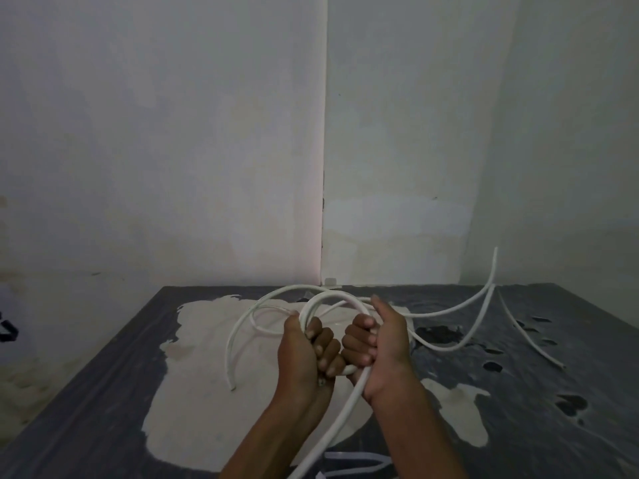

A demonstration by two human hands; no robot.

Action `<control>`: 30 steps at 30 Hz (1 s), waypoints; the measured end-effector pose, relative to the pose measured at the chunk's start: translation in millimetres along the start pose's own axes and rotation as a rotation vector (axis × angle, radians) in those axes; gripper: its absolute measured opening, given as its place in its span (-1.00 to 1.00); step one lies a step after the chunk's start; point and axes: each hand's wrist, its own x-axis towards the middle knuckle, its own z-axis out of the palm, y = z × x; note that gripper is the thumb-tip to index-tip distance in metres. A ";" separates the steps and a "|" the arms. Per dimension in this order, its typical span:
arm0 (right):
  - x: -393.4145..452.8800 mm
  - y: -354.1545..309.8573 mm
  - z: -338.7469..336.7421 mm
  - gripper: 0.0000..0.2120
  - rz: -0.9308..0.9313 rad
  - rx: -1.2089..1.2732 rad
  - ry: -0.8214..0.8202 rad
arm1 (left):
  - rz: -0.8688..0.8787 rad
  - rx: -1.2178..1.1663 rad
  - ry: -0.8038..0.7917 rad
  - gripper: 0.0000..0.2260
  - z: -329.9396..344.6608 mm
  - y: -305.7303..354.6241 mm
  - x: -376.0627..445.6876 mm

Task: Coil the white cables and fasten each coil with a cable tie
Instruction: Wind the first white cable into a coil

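Observation:
Both hands hold one white cable coil [332, 299] above the table's middle. My left hand [306, 350] grips the coil's left side, fingers curled round the strands. My right hand [377, 337] grips the right side, and a cable tail [332, 426] runs down from it toward the near edge. A loose end [232, 347] curves down to the left of the hands. Other white cables [484, 305] trail across the table to the right, one end rising against the wall. Pale strips, perhaps cable ties [359, 464], lie at the near edge.
The table [103, 392] has a worn dark covering with pale bare patches and torn holes on the right. It stands in a corner of white walls. A small white thing [330, 281] sits at the far edge by the corner. A dark object [7, 328] shows at far left.

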 end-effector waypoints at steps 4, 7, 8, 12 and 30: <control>2.6 0.8 1.3 -0.50 -0.019 -0.052 0.043 | 0.040 -0.028 -0.019 -0.52 1.9 -3.5 -4.0; -0.7 5.3 1.6 -0.49 -0.006 -0.021 -0.019 | 0.007 -0.121 -0.031 -0.48 -0.2 2.6 -5.0; -2.1 6.7 1.5 -0.49 0.002 -0.001 -0.049 | -0.007 -0.144 -0.028 -0.48 -0.5 4.9 -4.7; -5.3 10.6 -1.8 -0.54 -0.013 -0.001 -0.134 | -0.014 -0.172 -0.013 -0.48 -2.3 8.1 -3.4; 52.7 -29.5 -10.2 -0.47 -0.101 0.291 -0.063 | 0.517 1.194 0.023 -0.75 -31.5 39.1 -24.2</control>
